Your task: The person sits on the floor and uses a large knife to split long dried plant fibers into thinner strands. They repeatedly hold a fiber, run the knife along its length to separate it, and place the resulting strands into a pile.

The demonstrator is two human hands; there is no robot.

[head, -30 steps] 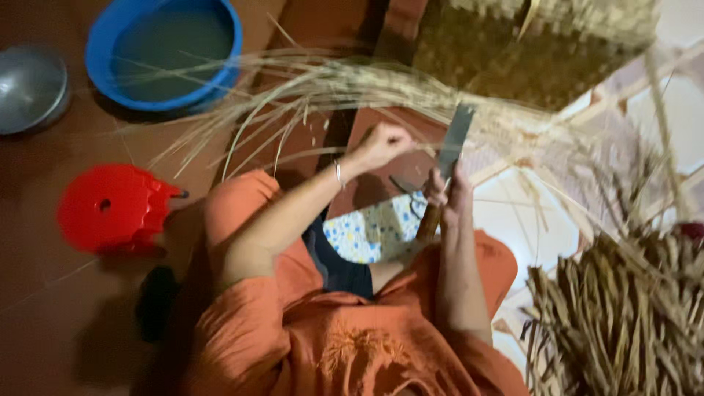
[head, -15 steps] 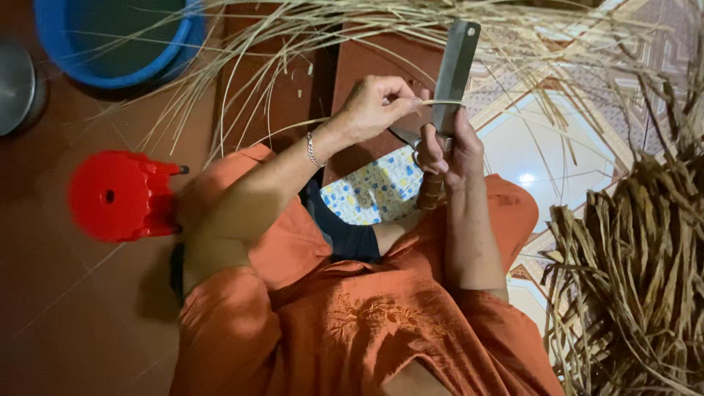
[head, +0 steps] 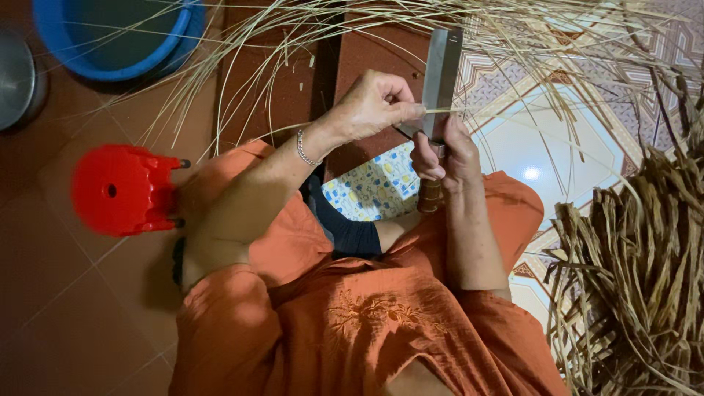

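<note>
1. Left hand [head: 374, 106] closed in a pinch grip on a thin pale strip [head: 469, 111], thumb and forefinger pressing it against the flat steel blade [head: 442, 73].
2. Right hand [head: 444, 158] clenched round the knife's wooden handle [head: 430, 196], blade held upright above the lap, over a blue-and-yellow patterned cloth [head: 374, 187].
3. Strip itself at the meeting of both hands, crossing the blade and trailing off right over the tiled floor [head: 528, 147].
4. Changed within the last second: left hand drawn in from an open reach among the loose strands [head: 293, 44] to a tight pinch at the blade; knife barely shifted.
5. Judged from that: a single strand picked out and now being worked against the edge, rather than sorted from the heap.
6. Around: red plastic stool [head: 121, 189] just beside the left knee, blue basin [head: 110, 37] and metal bowl [head: 15, 81] well apart at the upper left, bundle of darker dry leaves [head: 638, 271] at the right.
</note>
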